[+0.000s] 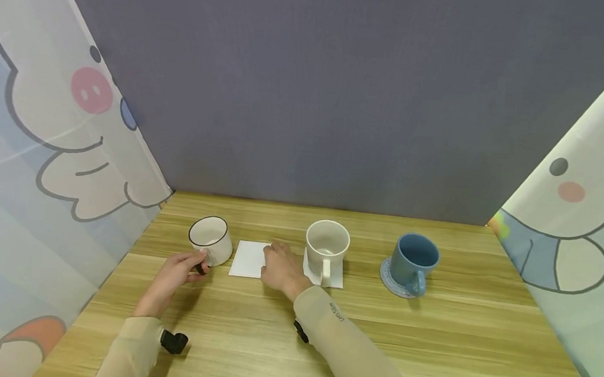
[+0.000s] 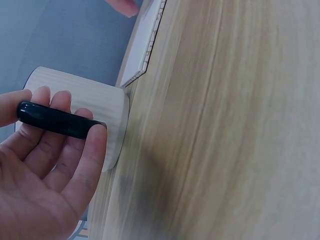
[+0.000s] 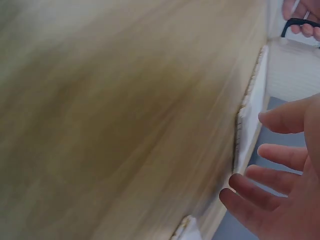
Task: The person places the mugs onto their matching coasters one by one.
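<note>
On the left of the table stands a white enamel-style mug (image 1: 217, 251) with a dark rim. My left hand (image 1: 171, 274) holds it by its black handle (image 2: 57, 120), thumb on one end and fingers curled behind, as the left wrist view shows. Just right of the mug lies a white square coaster (image 1: 245, 261). My right hand (image 1: 282, 270) is at the coaster's right edge and covers that side in the head view. Seen from the right wrist, its fingers (image 3: 272, 155) are spread and loosely bent close to the coaster's edge, with nothing gripped.
A cream mug (image 1: 328, 238) sits on a second white square coaster (image 1: 336, 279), right beside my right hand. Farther right, a blue mug (image 1: 415, 259) stands on a round patterned blue coaster (image 1: 391, 283). A grey panel (image 1: 336, 96) rises behind the wooden table (image 1: 460, 343).
</note>
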A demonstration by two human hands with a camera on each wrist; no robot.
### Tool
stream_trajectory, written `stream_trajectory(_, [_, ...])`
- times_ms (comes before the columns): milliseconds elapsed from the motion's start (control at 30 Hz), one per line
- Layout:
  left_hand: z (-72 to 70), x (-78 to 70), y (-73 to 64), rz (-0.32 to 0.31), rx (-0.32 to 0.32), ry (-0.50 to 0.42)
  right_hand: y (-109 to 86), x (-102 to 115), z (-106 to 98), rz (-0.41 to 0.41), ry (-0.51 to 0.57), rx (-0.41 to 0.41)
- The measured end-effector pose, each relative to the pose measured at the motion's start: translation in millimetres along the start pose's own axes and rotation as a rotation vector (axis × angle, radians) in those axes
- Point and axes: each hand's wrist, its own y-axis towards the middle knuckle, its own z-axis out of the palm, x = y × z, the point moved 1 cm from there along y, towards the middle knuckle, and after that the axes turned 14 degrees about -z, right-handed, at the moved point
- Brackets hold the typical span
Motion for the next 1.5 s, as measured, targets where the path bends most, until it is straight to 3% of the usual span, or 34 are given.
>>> stream_trajectory(300, [0.6, -0.8, -0.9, 0.001, 0.001, 0.009, -1.9, -6, 6, -0.032, -0.105, 0.078])
stream_trajectory(733, [-0.5, -0.5, -0.6, -0.003, -0.003, 0.005, -1.5, -10, 9, 0.01, 0.013, 0.027])
stream_trajectory(1200, [-0.5, -1.9, -0.4, -0.004, 0.002, 0.016, -1.4, -10, 6, -0.017, -0.033, 0.053])
stream_trajectory(1500, [0.8, -3.5, -0.1, 0.033, 0.056, -0.003, -2.8, -12, 3, -0.019, 0.002, 0.052])
